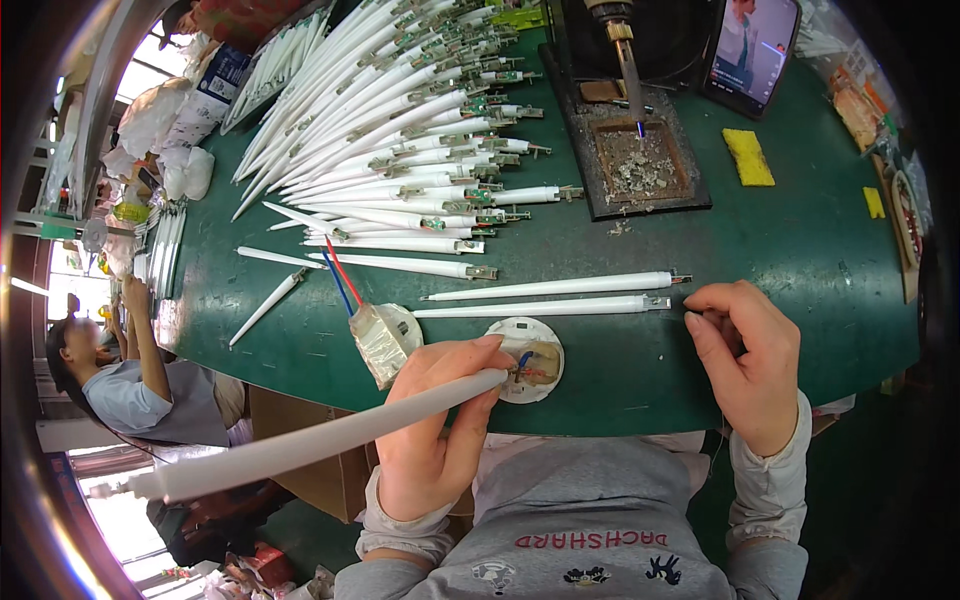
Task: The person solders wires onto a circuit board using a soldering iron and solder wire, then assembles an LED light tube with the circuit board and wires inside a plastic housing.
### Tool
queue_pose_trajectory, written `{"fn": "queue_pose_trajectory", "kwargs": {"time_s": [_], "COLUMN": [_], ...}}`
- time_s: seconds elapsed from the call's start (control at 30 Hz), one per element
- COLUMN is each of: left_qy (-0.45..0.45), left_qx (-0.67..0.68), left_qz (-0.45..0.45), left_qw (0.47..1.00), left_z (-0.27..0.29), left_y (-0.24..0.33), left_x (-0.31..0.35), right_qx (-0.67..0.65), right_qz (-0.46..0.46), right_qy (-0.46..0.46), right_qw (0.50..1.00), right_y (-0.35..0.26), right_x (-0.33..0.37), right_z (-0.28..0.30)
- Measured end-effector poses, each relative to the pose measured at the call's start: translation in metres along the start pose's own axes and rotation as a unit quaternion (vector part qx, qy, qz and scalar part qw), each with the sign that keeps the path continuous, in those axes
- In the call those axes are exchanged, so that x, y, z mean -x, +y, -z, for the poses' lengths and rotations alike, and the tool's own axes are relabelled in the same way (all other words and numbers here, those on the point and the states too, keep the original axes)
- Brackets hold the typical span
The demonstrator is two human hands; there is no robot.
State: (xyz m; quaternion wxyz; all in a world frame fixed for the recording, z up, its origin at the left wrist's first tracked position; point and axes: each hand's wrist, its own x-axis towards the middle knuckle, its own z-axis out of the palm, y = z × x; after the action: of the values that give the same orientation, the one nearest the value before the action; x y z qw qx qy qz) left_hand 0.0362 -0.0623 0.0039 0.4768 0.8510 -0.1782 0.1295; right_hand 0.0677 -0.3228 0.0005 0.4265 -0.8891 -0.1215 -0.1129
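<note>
Left grip [428,452] closed, pinching white wand [310,443]

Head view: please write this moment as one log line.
Left hand: holds white rod, end over round white disc | Right hand: grips nothing visible, near two lying white rods

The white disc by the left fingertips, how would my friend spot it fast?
Find the green table's near edge. There, the left hand points a white stick at the disc. Unlike the other disc, partly covered by the foil pack, this one shows a beige lump with wires.
</note>
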Motion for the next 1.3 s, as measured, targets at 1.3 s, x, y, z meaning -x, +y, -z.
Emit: {"fn": "queue_pose_trajectory", "kwargs": {"time_s": [1.3], "left_qy": [-0.001], "left_qx": [-0.009], "left_qz": [0.000], "left_qw": [1.000], "left_z": [0.0002], "left_y": [0.0031], "left_x": [-0.0062], "right_qx": [0.014], "right_qz": [0.017], "right_qy": [0.001], "right_qw": [1.000], "right_y": [0.0008], "right_x": [0.0021], "right_z": [-0.0020]}}
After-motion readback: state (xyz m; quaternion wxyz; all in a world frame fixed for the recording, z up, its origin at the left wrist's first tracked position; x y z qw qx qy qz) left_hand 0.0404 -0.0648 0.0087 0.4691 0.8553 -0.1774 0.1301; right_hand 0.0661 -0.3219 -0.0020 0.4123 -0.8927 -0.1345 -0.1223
